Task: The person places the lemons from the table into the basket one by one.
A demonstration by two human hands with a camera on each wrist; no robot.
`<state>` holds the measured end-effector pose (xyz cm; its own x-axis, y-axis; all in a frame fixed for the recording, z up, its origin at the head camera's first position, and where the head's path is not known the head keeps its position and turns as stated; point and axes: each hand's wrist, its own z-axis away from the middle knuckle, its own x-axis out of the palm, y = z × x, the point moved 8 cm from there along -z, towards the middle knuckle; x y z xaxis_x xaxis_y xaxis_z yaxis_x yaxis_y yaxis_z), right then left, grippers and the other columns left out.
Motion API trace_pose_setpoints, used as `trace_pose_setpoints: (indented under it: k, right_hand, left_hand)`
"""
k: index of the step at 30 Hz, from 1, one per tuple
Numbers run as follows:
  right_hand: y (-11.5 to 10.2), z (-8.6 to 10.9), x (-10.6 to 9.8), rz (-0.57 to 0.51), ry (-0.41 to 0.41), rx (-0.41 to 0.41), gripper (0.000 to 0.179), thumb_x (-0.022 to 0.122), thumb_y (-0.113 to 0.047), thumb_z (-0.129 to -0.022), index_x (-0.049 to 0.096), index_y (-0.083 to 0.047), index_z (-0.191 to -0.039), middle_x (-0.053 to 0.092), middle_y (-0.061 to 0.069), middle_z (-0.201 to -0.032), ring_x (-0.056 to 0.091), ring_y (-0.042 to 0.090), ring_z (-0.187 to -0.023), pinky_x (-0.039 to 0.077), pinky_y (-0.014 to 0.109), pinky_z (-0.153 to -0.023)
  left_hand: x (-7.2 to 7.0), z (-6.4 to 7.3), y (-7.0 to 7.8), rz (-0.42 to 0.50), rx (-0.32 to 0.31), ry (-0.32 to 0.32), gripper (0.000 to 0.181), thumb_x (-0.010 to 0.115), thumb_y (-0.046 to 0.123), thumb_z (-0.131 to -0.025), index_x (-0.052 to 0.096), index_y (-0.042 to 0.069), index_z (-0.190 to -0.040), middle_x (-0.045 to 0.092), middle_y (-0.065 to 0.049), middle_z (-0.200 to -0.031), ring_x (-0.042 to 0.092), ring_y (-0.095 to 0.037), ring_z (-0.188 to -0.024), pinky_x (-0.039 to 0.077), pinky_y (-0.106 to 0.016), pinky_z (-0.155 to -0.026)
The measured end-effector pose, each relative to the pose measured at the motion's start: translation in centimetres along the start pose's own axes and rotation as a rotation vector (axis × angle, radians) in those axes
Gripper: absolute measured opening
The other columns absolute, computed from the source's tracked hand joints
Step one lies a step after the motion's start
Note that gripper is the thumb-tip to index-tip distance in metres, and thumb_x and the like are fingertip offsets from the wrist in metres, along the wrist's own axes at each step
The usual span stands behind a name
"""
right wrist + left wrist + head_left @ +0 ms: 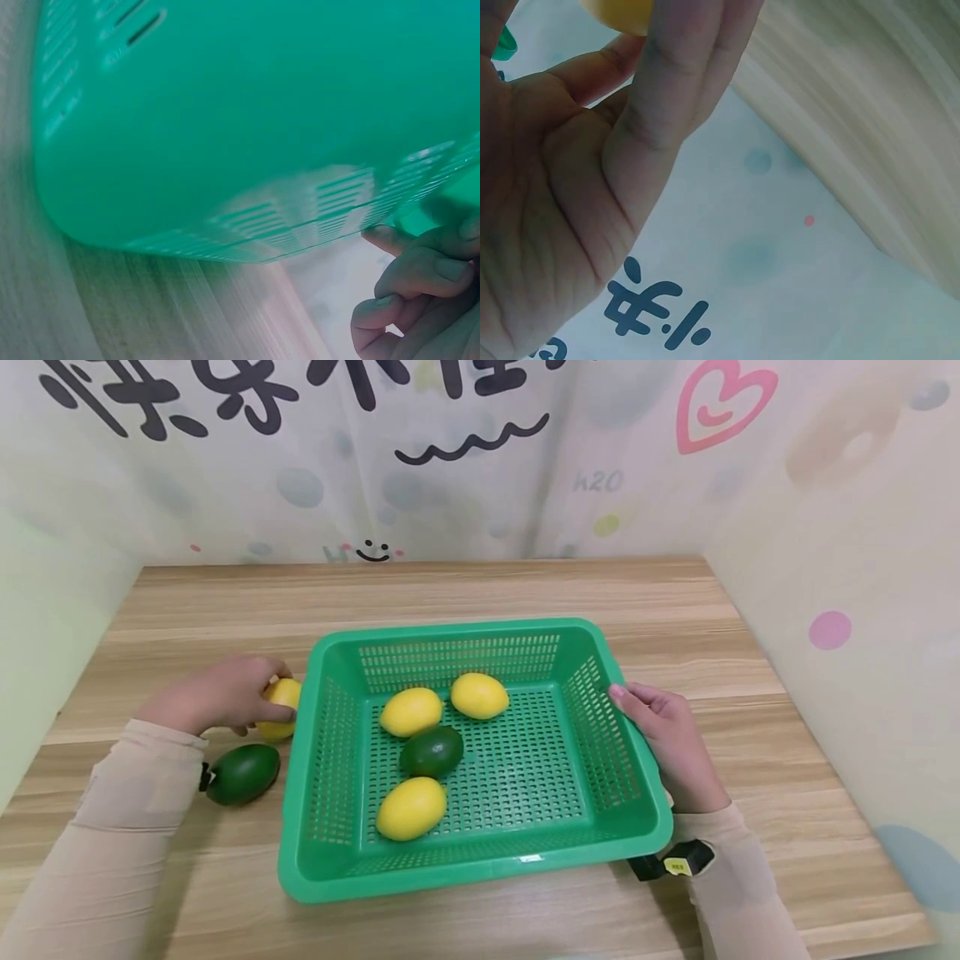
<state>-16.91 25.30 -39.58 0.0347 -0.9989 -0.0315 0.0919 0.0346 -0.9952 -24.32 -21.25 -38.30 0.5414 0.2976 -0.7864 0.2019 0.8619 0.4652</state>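
Note:
My left hand (225, 695) holds a yellow lemon (281, 702) just outside the left wall of a green plastic basket (480, 868). In the left wrist view, the lemon (622, 13) shows only at the top edge, by the fingers. A dark green avocado (243, 774) lies on the table below that hand. My right hand (675, 743) grips the basket's right rim, its thumb over the edge; the right wrist view shows its curled fingers (427, 274) beside the basket's outer wall (225, 112). Inside the basket are three lemons (411, 712) and one avocado (432, 752).
The basket stands slightly turned on a wood-grain table (480, 593). A printed white sheet (480, 502) closes off the back, and pale walls stand at both sides. A black band with a yellow label (678, 865) is on the right wrist.

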Motion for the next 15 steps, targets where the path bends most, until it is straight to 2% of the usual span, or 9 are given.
trace_pose_setpoints:
  k: [4, 10, 15]
  right_hand:
    - [0.0, 0.0, 0.0, 0.001, -0.003, -0.001, 0.050, 0.060, -0.029, -0.106, 0.059, 0.015, -0.129, 0.077, 0.014, -0.094, 0.077, 0.022, -0.076, 0.062, 0.037, -0.064]
    - [0.0, 0.0, 0.0, -0.005, -0.006, 0.002, 0.050, 0.060, -0.028, -0.106, 0.058, 0.015, -0.130, 0.078, 0.013, -0.094, 0.077, 0.022, -0.077, 0.062, 0.037, -0.065]
    - [0.1, 0.0, 0.0, -0.007, -0.007, 0.000, 0.049, 0.060, -0.029, -0.106, 0.059, 0.014, -0.129, 0.078, 0.013, -0.094, 0.078, 0.022, -0.077, 0.062, 0.037, -0.065]
  left_hand:
    - [-0.5, 0.2, 0.0, 0.018, -0.001, 0.023, 0.052, 0.072, 0.015, -0.092, 0.051, -0.015, -0.128, 0.062, -0.021, -0.100, 0.063, -0.025, -0.077, 0.059, -0.037, -0.057]
    - [-1.7, 0.5, 0.2, -0.040, 0.010, 0.061, 0.053, 0.072, 0.016, -0.092, 0.049, -0.015, -0.128, 0.061, -0.019, -0.095, 0.061, -0.023, -0.068, 0.058, -0.037, -0.056]
    - [-2.7, 0.9, 0.2, -0.080, -0.006, 0.074, 0.058, 0.070, 0.017, -0.094, 0.044, -0.016, -0.133, 0.059, -0.022, -0.095, 0.061, -0.023, -0.062, 0.058, -0.037, -0.054]
